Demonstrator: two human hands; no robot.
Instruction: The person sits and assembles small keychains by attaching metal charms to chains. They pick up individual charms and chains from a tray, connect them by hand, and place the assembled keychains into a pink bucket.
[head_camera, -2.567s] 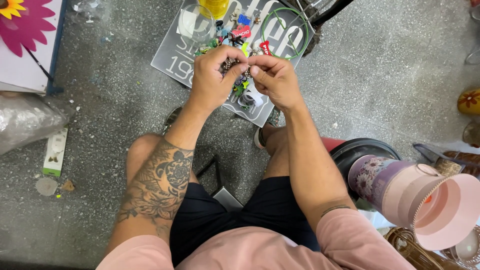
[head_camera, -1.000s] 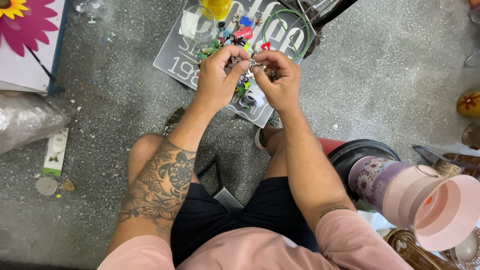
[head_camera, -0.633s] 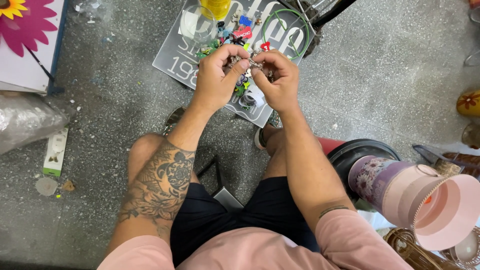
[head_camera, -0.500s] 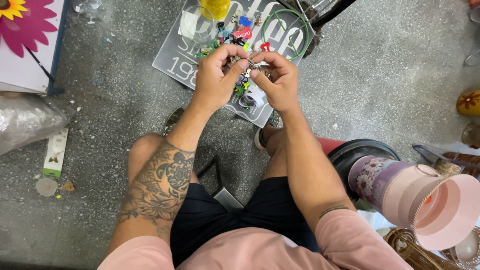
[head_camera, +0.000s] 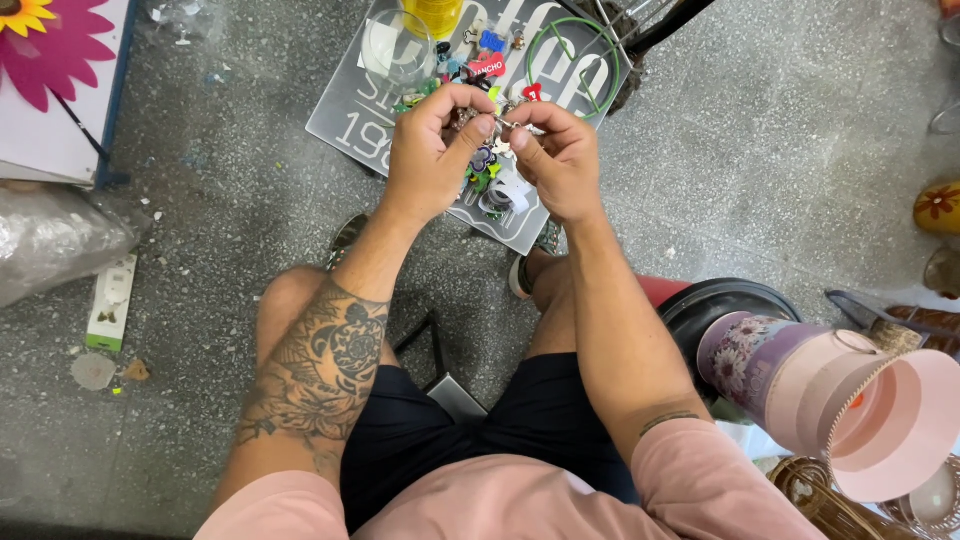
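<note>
We see both hands raised together above a grey printed board (head_camera: 350, 120) that lies flat on the speckled concrete floor (head_camera: 780, 150). The left hand (head_camera: 432, 150) has its fingers (head_camera: 478, 132) curled in and pinched closed on a small metal ring (head_camera: 508, 125), and the right hand (head_camera: 560, 160) meets it from the other side, thumb and forefinger pressed shut on the same ring. The two hands nearly touch at the fingertips. From the ring hangs a bunch of small coloured charms (head_camera: 488, 175), green, purple and white, dangling between the palms just over the board's near edge.

On the board, beyond the hands, we see more loose charms (head_camera: 488, 52) in red, blue and green, a clear glass (head_camera: 400, 45), a yellow cup (head_camera: 434, 12) at the top edge, and a green wire hoop (head_camera: 572, 55). How many pieces hang from the ring we cannot tell; they overlap.

To the left a white panel with a pink painted flower (head_camera: 55, 60) stands beside a clear plastic bag (head_camera: 50, 240) and a small white box (head_camera: 110, 300) on the floor. To the right, a pink cylindrical box (head_camera: 850, 400) with a floral band lies tipped on its side, its open mouth facing us, near a black round stool (head_camera: 730, 305).
</note>
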